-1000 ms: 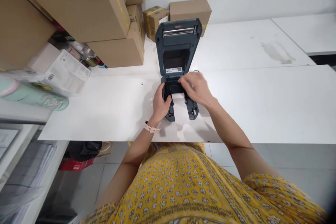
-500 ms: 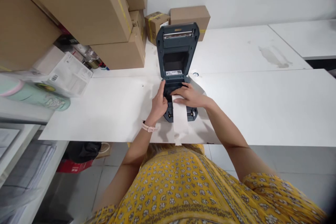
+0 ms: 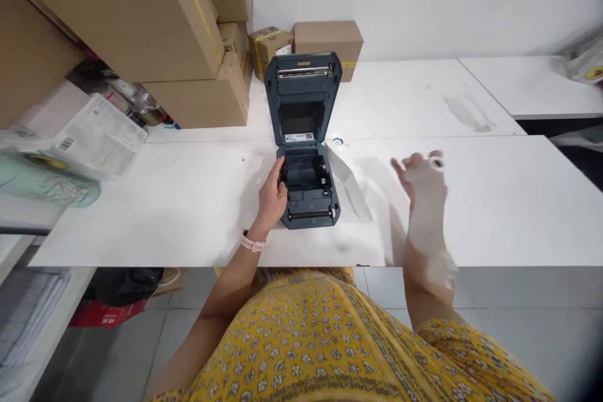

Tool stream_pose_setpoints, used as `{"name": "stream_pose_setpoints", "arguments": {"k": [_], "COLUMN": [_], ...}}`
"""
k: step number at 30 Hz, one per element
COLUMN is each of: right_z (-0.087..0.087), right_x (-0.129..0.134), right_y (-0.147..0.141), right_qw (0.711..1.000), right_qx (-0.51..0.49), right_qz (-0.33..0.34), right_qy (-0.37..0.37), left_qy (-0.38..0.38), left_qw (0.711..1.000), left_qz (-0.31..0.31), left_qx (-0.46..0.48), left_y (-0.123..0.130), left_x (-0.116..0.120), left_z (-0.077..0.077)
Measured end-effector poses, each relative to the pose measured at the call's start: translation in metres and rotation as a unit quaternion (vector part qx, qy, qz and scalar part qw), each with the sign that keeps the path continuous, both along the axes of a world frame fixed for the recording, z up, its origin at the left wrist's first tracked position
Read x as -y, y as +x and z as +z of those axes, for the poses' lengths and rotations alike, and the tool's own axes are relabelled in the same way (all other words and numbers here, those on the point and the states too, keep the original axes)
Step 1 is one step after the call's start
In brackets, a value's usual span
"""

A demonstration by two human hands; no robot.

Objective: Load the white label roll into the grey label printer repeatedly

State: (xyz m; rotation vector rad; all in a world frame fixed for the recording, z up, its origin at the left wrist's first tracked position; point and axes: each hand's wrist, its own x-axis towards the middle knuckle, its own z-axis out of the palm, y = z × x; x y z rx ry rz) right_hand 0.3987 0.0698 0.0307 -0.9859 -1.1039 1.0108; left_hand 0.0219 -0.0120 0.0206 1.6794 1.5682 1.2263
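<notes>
A dark label printer (image 3: 308,201) stands on the white table with its lid (image 3: 304,91) raised and its inner bay bare. My left hand (image 3: 272,198) rests against the left side of its base, thumb and forefinger at the rim. Well to the right, my right hand (image 3: 409,171) holds a white paper roll (image 3: 431,179); its loose strip hangs down over my forearm, blurred by motion. A folded white paper strip (image 3: 351,188) lies beside the printer's right side.
Cardboard boxes (image 3: 136,31) are stacked at the back left, with smaller ones (image 3: 330,44) behind the printer. A clear-wrapped box (image 3: 101,138) and a mint-green bottle (image 3: 51,182) are at the far left. The table's front edge runs just before my body.
My right hand has come out of the printer and moved right, taking the paper roll along. My left hand stays at the printer's left side. The whole view has shifted slightly.
</notes>
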Motion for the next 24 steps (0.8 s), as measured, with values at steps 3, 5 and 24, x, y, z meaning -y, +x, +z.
{"name": "stream_pose_setpoints", "arguments": {"k": [3,5,24], "right_z": [-0.033,-0.049,-0.056], "right_x": [0.0,-0.003,-0.02], "right_y": [-0.009,-0.02,-0.032], "right_qw": [0.994,0.985,0.978], "right_qx": [0.055,0.069,0.099], "right_qz": [0.07,0.116,0.157], "right_qy": [-0.066,-0.106,-0.091], "left_qy": [-0.004,-0.003,-0.013], "left_qw": [1.0,1.0,1.0], "left_qz": [0.004,0.004,0.004], "left_qx": [0.004,0.008,-0.011], "left_y": [0.0,0.0,0.0], "left_x": [0.0,0.0,-0.001], "left_z": [0.001,0.0,0.006]}}
